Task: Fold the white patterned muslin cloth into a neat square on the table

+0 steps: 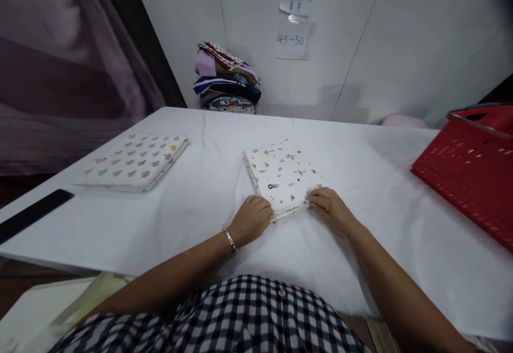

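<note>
Far left, a purplish drape (72, 70) hangs beside the white-covered table (212, 166). A dark flat slab (36, 215) lies by the table's left edge, too plain to identify; its spot keeps it well out of the hands' way. Just beyond it, a grey-motif cloth (124, 163) lies folded flat, set to the side, probably so the middle stays usable. Past the far edge, against the wall, a stack of fabrics (228, 80) rises, folded pieces lying one on another, which likely lets so many share a small footprint. Centre: the left hand (252, 218), bracelet (230, 240) at its wrist, is nearly closed, fingers gathered on the near left corner of a small-print cloth (282, 174). That cloth lies folded in layers on the table, directly before the person, turned a little askew; central placing seems to suit reach from both arms. Above, two paper notes (293, 38) are fixed to the wall. The right hand (328, 207) has its fingers bent together over the near right corner, thumb hard to make out. Gripping both near corners presumably keeps the layers lined up. Far right, a red basket (465, 177) stands near the table's edge, apart from the cloths.
</note>
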Available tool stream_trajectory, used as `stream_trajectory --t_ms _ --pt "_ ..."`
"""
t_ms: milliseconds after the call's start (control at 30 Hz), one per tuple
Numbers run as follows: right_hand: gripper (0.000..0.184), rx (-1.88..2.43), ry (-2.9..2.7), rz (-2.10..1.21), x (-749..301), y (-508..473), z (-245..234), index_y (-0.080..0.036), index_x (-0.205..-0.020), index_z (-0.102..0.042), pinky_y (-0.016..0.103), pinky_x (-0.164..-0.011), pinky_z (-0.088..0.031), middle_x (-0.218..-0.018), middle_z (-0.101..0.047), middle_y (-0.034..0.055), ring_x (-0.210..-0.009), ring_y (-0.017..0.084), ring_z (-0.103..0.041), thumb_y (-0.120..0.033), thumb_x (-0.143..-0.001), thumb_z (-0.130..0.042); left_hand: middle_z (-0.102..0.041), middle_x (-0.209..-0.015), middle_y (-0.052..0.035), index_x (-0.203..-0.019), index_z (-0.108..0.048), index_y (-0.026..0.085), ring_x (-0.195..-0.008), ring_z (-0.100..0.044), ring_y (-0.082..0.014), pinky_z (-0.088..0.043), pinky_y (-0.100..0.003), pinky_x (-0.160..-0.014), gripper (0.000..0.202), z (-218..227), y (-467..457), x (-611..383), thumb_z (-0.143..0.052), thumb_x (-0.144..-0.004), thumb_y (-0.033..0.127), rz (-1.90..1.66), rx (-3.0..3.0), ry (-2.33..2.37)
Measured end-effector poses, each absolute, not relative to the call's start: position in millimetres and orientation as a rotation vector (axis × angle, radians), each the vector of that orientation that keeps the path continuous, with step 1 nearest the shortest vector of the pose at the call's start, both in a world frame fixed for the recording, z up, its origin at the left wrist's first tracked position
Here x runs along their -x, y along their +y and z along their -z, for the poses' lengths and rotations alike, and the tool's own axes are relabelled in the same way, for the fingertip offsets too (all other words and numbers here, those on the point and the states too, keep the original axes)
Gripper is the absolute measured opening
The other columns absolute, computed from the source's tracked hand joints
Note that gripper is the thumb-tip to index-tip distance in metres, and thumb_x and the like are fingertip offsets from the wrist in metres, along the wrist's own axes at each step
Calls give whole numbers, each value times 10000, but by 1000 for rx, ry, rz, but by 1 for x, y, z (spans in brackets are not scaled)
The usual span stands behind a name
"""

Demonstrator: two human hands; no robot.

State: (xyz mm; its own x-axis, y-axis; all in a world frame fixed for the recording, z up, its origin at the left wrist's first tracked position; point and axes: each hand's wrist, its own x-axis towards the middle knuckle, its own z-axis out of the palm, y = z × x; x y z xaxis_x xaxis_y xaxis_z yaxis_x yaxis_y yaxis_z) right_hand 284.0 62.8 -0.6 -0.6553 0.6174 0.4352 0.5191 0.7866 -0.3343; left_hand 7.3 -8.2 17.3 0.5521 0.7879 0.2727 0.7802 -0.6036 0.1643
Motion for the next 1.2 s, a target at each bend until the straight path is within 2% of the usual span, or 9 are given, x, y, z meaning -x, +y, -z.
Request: stream_trajectory --t_ms 233,433,567,800,967,1200 --pt "257 834 -2447 -226 -284 64 2 -271 -1102 -618 405 -782 -463 -1009 -639 61 -908 198 -567 -221 -900 -466 -590 -912 -61 -913 -592 177 -897 -497 -206 -352 -367 -805 166 -20 -10 -9 -514 -871 318 -517 -2672 1381" --pt "278 854 -2422 -266 -286 63 4 -283 -1126 -603 405 -805 -465 -1056 -628 54 -957 199 -561 -202 -899 -465 -591 -895 -48 -891 -612 188 -893 -497 -197 -356 -355 -803 178 -20 -8 -10 -461 -901 282 -504 -2624 1433" --pt "293 870 -2430 -257 -286 63 6 -280 -1134 -594 419 -821 -464 -1068 -627 57 -970 204 -560 -182 -897 -452 -591 -916 -45 -893 -606 188 -895 -496 -198 -353 -356 -815 112 -22 -8 -11 -507 -855 221 -415 -2675 1437" --pt "310 857 -2393 -261 -284 58 3 -277 -1165 -574 431 -845 -468 -1092 -620 67 -1001 219 -561 -197 -892 -452 -594 -885 -70 -885 -596 153 -882 -506 -212 -353 -363 -803 128 -29 -6 -17 -503 -799 132 -257 -2818 1429" --pt "329 875 -2384 -242 -285 56 3 -263 -1193 -557 448 -875 -460 -1107 -618 71 -1019 222 -557 -199 -888 -450 -586 -851 -70 -845 -587 148 -826 -512 -207 -360 -362 -772 109 -28 -6 -13 -488 -808 123 -289 -2802 1502" --pt "312 908 -2361 -207 -290 60 1 -260 -1184 -570 502 -907 -445 -1118 -618 85 -1055 248 -554 -232 -895 -455 -572 -855 -70 -841 -578 163 -849 -495 -216 -360 -364 -752 120 -21 -16 -12 -473 -826 110 -350 -2771 1478"
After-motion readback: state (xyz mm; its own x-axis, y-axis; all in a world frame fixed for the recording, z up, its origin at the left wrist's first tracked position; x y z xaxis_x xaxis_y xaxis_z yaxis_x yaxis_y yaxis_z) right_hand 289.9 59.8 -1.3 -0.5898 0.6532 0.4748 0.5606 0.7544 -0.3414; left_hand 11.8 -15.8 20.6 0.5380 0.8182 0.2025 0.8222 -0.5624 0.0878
